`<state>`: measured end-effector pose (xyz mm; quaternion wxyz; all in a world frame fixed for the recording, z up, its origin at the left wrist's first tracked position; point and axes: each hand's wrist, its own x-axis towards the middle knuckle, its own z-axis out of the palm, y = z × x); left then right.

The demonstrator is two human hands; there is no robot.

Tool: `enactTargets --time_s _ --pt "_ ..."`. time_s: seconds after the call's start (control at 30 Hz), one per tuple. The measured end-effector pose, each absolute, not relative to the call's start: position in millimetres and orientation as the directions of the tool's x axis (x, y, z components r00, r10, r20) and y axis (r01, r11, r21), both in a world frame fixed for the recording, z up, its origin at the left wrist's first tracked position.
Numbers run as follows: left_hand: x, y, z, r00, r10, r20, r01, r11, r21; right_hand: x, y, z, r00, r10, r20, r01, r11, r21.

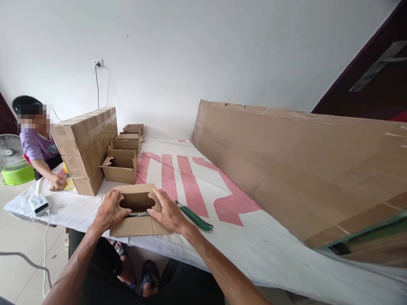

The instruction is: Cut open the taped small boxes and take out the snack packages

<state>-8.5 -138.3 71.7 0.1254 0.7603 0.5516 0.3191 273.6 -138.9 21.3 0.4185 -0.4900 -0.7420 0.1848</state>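
An open cardboard box sits at the near edge of the cloth-covered table, its front flap folded out toward me. My left hand grips the left side wall, with the thumb over the front edge. On the opposite side, my right hand grips the right wall in the same way. Between the thumbs, a shiny strip shows at the box's front edge; its kind is unclear. The box's inside is dark. Just right of my right hand lies a green-handled tool, its tip pointing away from me.
Stacked taped cartons stand at the left, beside a row of open boxes. A large cardboard sheet leans along the right. A person sits at the far left, near a white corded device. The white cloth has red print.
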Motion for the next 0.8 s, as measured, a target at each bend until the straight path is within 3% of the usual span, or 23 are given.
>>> enactTargets --time_s 0.13,0.4,0.63,0.8 --pt "-2.7 -143.4 72.2 0.148 0.902 0.407 0.725 -0.379 0.575 273.0 -140.3 20.0 -0.147 0.861 0.488 0.561 0.479 -0.675" --pt "-17.5 -152.3 69.4 0.012 0.939 0.344 0.430 -0.315 0.846 273.9 -150.1 29.4 -0.007 0.851 0.525 0.440 0.474 -0.763" --pt "-21.8 -160.0 63.3 -0.141 0.919 0.369 0.403 -0.287 0.869 285.7 -153.1 24.1 0.188 0.866 0.463 0.361 0.377 -0.853" --pt "-25.1 -167.4 70.7 -0.198 0.919 0.340 0.485 -0.209 0.849 300.3 -150.6 5.3 0.248 0.860 0.445 0.395 0.330 -0.857"
